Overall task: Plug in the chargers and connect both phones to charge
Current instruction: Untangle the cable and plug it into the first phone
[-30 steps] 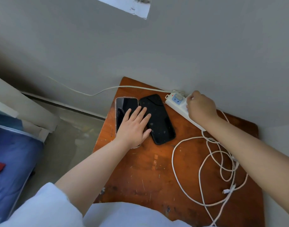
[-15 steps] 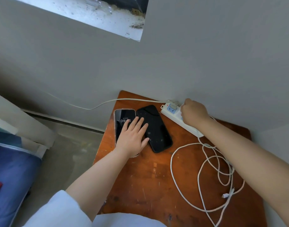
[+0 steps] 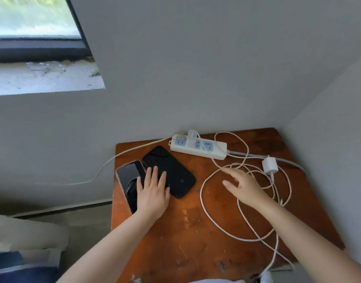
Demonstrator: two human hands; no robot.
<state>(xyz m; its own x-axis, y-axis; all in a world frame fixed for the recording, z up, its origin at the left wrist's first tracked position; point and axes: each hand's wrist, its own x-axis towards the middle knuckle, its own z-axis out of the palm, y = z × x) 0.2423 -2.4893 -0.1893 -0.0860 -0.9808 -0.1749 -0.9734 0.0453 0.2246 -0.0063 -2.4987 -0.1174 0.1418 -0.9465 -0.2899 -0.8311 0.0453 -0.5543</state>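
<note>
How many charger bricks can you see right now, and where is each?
2. One charger brick stands plugged into the power strip; the other charger brick lies loose on the table, right of the right hand.

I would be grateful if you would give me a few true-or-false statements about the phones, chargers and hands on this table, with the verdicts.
1. The left hand lies flat across both phones. True: it covers the cased phone and the black phone.
2. A charger is plugged into the power strip. True.
3. The second charger is plugged in too. False: it lies loose on the table.
4. The right hand grips a cable. False: it is open above the cables.
5. The phones lie apart. False: they touch.
</note>
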